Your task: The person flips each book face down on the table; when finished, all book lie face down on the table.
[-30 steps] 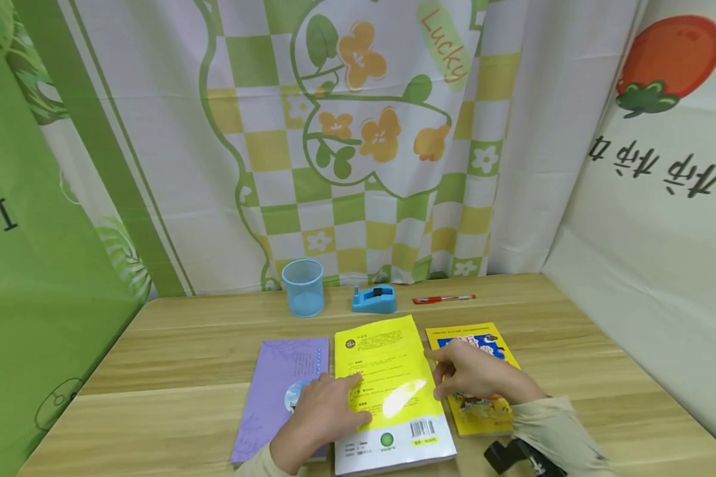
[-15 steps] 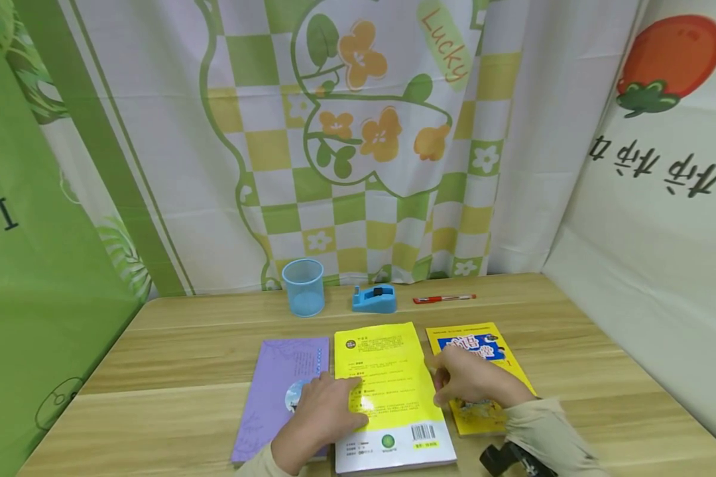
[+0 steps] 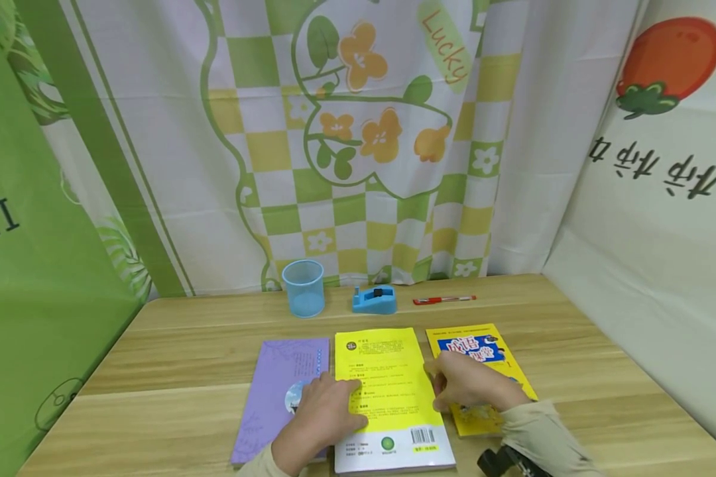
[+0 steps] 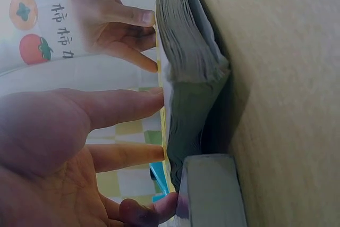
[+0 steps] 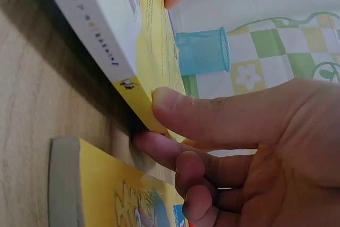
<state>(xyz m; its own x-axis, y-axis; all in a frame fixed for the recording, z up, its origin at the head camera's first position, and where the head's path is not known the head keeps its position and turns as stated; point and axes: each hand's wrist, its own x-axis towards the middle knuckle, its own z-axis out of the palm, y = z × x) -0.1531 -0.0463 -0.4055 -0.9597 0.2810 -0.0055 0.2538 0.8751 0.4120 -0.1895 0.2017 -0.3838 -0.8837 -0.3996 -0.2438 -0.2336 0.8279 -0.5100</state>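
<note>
Yellow book (image 3: 388, 391) lies flat at the middle of the wooden surface (image 3: 173, 371), back cover up with its barcode toward the person; a second ago its far cover caught a bright glare and sat slightly raised and tilted, and now the glare is gone and the far edge has dropped level, so the book looks to be settling down closed rather than being opened; the left hand (image 3: 325, 414) rests on the near-left part of the cover with its fingers straight and a little spread, pressing down, much as it did before; the right hand (image 3: 471, 384) sits at the book's right edge, and the right wrist view shows the thumb on top of the cover and a finger tucked under the edge (image 5: 159, 104), a light pinch on the yellow book, with the other fingers curled; it has slid slightly nearer the person along that edge. Left of the yellow book and touching it lies a purple book (image 3: 277, 391); right of it, partly under the right hand, a smaller yellow picture book (image 3: 483, 348); beyond it stand a blue mesh cup (image 3: 303, 287), a blue tape dispenser (image 3: 374, 300) and a red pen (image 3: 444, 299).
</note>
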